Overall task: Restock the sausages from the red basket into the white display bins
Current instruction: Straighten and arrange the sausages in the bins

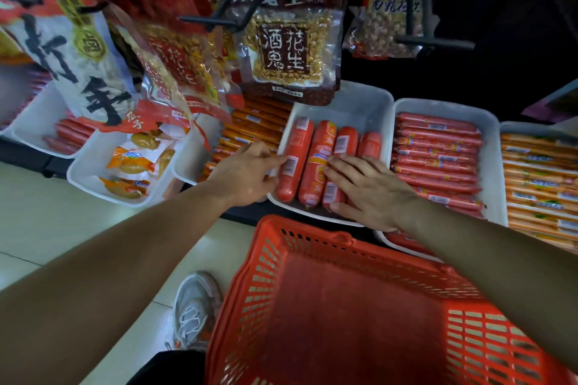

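Several thick red sausages [317, 159] lie side by side in a white display bin [359, 103] at the middle of the shelf. My left hand [247, 172] rests at the bin's left rim, fingertips touching the leftmost sausage [295, 156]. Flat on top of the right-hand sausages lies my right hand [369, 187], fingers spread and pressing on them. Below the bin stands the red basket [344, 306]; its visible floor holds nothing.
More white bins flank it: thin red sausages [438, 156] on the right, orange sausages [538, 178] at far right, orange sticks [250, 128] and snack packs [134, 162] on the left. Peanut bags [291, 50] hang on hooks above. My shoe [195, 309] is on the tiled floor.
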`<state>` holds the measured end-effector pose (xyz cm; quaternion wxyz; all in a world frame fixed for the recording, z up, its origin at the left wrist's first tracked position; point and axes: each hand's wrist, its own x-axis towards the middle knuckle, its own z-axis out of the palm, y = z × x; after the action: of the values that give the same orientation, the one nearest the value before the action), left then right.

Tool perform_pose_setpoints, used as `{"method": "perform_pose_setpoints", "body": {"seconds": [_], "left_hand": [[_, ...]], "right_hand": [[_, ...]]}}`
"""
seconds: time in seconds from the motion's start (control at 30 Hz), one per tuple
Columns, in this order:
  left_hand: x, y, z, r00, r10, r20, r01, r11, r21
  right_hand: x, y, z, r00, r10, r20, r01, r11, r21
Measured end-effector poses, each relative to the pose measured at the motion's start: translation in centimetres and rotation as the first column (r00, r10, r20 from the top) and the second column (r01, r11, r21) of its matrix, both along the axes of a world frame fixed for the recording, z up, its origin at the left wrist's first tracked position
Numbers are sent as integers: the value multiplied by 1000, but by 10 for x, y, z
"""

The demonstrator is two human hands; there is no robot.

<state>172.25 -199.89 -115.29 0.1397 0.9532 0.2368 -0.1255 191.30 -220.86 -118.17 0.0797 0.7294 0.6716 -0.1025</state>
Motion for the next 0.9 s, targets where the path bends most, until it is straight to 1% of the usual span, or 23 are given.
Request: {"method": "perform_pose_setpoints", "body": {"seconds": [0.07,0.13,0.17,0.23,0.3,0.4,0.47,0.5,0.57,0.63,0.67,0.77,0.9], "left_hand": [[-4,-2,-1,999,-1,-52,1,1000,-1],[-3,-4,-1,999,-17,-46,18,1000,21],[-1,-5,0,1000,-24,-19,24,999,31],[5,-4,2,999,-19,51,17,999,43],[11,-4,4,997,-10,79,7,999,39],[14,-6,1,994,16,104,-16,1000,-2],[14,-8,-3,983,66,171,-61,998,-31],[15,-8,-4,971,112,210,-102,993,-57],[17,-8,-2,925,265,273,-223,959,-176],[20,-7,3,869,402,289,-303,894,-330],[20,-5,3,860,435,267,-319,866,-384],[13,-3,-2,889,426,166,-307,826,-472],[2,1,-12,911,377,167,-271,853,-447]], "right_hand": [[4,-5,8,999,-41,-32,41,999,-1],[3,5,12,995,-86,-52,87,996,28],[1,12,12,994,-97,-57,99,995,26],[-8,25,6,990,-116,-74,115,993,-26],[-15,28,-3,988,-130,-80,126,991,-52],[-17,25,-3,975,-176,-139,179,984,12],[-13,34,3,957,-219,-189,232,972,47],[-9,43,6,950,-243,-197,257,965,47],[-1,67,7,942,-281,-185,291,956,31],[5,93,6,935,-313,-169,319,947,14],[7,105,5,927,-333,-174,338,941,3],[11,134,1,879,-435,-197,444,896,2],[14,148,-2,835,-514,-196,523,853,-9]]}}
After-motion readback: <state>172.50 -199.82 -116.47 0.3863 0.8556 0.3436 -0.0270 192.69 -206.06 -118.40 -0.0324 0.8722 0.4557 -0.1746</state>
